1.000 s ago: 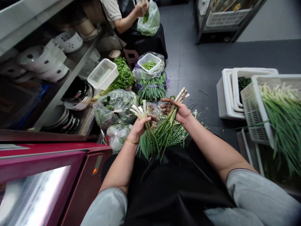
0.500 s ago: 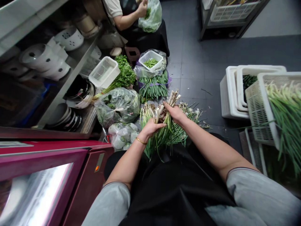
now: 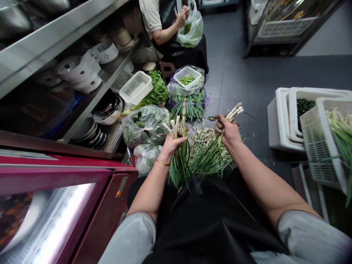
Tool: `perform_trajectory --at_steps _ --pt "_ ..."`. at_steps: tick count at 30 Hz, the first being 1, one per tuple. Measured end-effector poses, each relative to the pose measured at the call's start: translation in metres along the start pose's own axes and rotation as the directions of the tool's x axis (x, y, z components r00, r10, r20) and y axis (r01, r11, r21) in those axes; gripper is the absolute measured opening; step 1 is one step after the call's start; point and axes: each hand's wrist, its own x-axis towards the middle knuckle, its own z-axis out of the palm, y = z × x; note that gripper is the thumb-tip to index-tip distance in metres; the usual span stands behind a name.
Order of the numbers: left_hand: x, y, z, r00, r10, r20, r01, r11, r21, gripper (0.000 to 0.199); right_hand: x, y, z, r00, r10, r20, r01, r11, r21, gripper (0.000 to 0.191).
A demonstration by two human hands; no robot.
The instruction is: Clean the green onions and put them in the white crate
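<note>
My left hand is closed round a few green onions, their white stalk ends pointing up and their leaves hanging below. Off to the right, my right hand grips a second bunch of green onions, pale root ends up and to the right, long leaves trailing down to the left. Its fingertips look dark with soil. Between and beneath the two hands spreads a heap of green onion leaves and dry trimmings on the floor.
A bagged heap of leafy greens, a white basket and a small basket of green pods stand ahead. At right are white crates. A co-worker's hand holds a plastic bag. A red-framed cabinet borders the left.
My hands have parted: the right has moved right with its bunch of green onions, while the left keeps a few stalks. The view has shifted a little to the left.
</note>
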Motion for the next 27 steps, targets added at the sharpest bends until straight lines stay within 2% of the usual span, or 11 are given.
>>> perform_trajectory --at_steps 3,6,9,11,13,16,18,21,24,25,27 --pt "0.0 -0.005 0.008 0.999 0.039 0.013 -0.04 0.993 0.109 0.031 -0.006 0.014 0.016 0.998 -0.026 0.064 0.04 0.972 -0.231 0.031" --pt "-0.002 -0.011 0.016 0.997 0.059 0.053 -0.069 0.976 0.207 0.026 -0.012 0.03 0.031 0.966 0.033 0.256 0.121 0.816 -0.565 0.033" --pt "-0.002 -0.011 0.015 0.996 0.039 0.082 -0.057 0.974 0.221 0.027 -0.009 0.036 0.031 0.932 0.095 0.349 0.17 0.737 -0.654 0.037" --pt "0.0 -0.01 0.008 0.996 0.019 0.091 -0.04 0.972 0.234 0.03 -0.004 0.031 0.022 0.927 0.125 0.353 0.129 0.779 -0.614 0.035" --pt "0.005 -0.01 -0.004 0.997 0.023 0.076 -0.043 0.958 0.283 0.031 0.0 0.021 0.01 0.941 0.158 0.3 0.014 0.867 -0.499 0.031" --pt "0.014 -0.013 -0.022 0.998 0.041 0.043 -0.054 0.927 0.371 0.029 0.001 -0.004 -0.01 0.974 0.154 0.169 -0.118 0.971 -0.209 0.026" --pt "0.019 -0.016 -0.032 0.999 0.039 0.026 -0.046 0.913 0.405 0.028 0.002 -0.023 -0.023 0.991 0.099 0.086 -0.095 0.994 -0.05 0.023" --pt "0.021 -0.019 -0.04 0.999 0.033 0.002 -0.031 0.908 0.419 0.029 0.006 -0.042 -0.042 1.0 0.022 -0.006 -0.022 0.998 0.065 0.022" --pt "0.018 -0.015 -0.043 1.0 -0.012 -0.021 0.018 0.929 0.369 0.035 0.015 -0.039 -0.054 0.995 -0.015 -0.098 0.009 0.998 -0.066 0.024" --pt "0.016 -0.012 -0.042 0.999 -0.046 -0.015 0.049 0.945 0.324 0.036 0.018 -0.034 -0.054 0.993 -0.011 -0.119 -0.014 0.979 -0.205 0.027" --pt "0.011 -0.006 -0.039 0.992 -0.119 0.028 0.111 0.971 0.212 0.04 0.023 -0.018 -0.049 0.989 0.009 -0.15 -0.084 0.86 -0.503 0.032"
